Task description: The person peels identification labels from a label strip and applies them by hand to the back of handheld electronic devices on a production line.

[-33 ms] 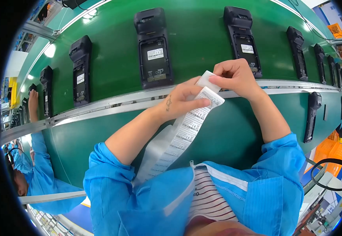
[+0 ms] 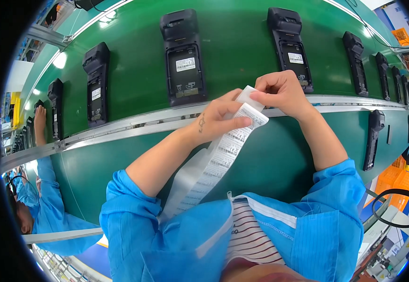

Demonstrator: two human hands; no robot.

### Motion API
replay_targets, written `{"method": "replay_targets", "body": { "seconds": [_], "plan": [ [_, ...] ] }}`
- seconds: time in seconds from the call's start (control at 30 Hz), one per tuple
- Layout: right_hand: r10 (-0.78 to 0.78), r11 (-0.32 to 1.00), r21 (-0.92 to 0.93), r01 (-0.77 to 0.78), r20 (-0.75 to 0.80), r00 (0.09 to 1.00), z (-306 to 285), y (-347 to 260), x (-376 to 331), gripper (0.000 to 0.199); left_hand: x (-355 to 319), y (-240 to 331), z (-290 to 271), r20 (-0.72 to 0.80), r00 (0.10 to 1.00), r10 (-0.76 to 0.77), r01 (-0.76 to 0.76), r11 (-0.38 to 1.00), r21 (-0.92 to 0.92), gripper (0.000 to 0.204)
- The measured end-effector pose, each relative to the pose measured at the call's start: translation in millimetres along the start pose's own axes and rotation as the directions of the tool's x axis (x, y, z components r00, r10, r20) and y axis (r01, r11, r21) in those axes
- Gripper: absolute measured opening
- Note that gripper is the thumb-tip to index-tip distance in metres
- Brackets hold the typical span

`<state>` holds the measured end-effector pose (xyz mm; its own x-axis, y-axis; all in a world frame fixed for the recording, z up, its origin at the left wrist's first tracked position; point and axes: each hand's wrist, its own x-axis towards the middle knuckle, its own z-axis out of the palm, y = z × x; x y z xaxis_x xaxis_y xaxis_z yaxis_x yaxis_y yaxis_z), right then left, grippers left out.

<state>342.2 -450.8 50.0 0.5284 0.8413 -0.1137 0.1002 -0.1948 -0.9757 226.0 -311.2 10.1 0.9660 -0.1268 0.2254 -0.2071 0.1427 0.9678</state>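
Observation:
A long strip of white printed labels [image 2: 224, 155] hangs from my left hand [image 2: 216, 117] down toward my jacket. The thumb of that hand presses on its printed face, near where the strip folds over at the top. My right hand [image 2: 282, 94] pinches the plain white end [image 2: 247, 95] of the strip between thumb and fingers; whether a single label has come loose there I cannot tell. Just beyond my hands, a black handheld terminal [image 2: 184, 89] lies with its back recess showing a white label. Another black terminal [image 2: 294, 70] lies behind my right hand, also labelled.
More black terminals [image 2: 96, 84] stand in a row along the green belt [image 2: 134, 56]. A metal rail [image 2: 143, 121] separates it from the near green table [image 2: 270, 160]. At right on the table rests another terminal [image 2: 373, 141]. A co-worker's hand [image 2: 40, 120] reaches the belt at far left.

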Motion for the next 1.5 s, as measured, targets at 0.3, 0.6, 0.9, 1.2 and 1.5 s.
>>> {"method": "replay_targets", "body": {
  "seconds": [0.3,0.6,0.9,1.2,1.5],
  "plan": [
    [-0.215,0.963,-0.144,0.229,0.106,0.971,2.2,9.5,-2.3,0.008,-0.7,-1.1,4.4,0.189,0.945,-0.267,0.294,0.947,-0.131,0.016],
    [0.040,0.990,0.136,-0.039,-0.007,0.999,-4.8,9.4,-4.6,0.010,4.9,-3.0,12.7,-0.013,0.945,-0.328,0.323,0.936,-0.138,0.020],
    [0.042,0.994,0.101,-0.044,0.023,0.999,-15.5,9.4,-9.3,0.015,15.0,-7.6,19.3,0.022,0.963,-0.269,0.270,0.956,-0.117,0.018],
    [-0.101,0.948,0.271,0.164,-0.234,0.967,-17.0,22.1,-12.1,0.009,22.4,0.1,29.2,-0.067,0.910,-0.410,0.389,0.898,-0.206,0.019],
    [-0.069,0.994,-0.107,0.016,-0.515,0.854,-116.6,24.7,11.3,0.012,31.3,-1.4,38.7,-0.050,0.922,-0.384,0.374,0.917,-0.140,0.018]
  ]
}}
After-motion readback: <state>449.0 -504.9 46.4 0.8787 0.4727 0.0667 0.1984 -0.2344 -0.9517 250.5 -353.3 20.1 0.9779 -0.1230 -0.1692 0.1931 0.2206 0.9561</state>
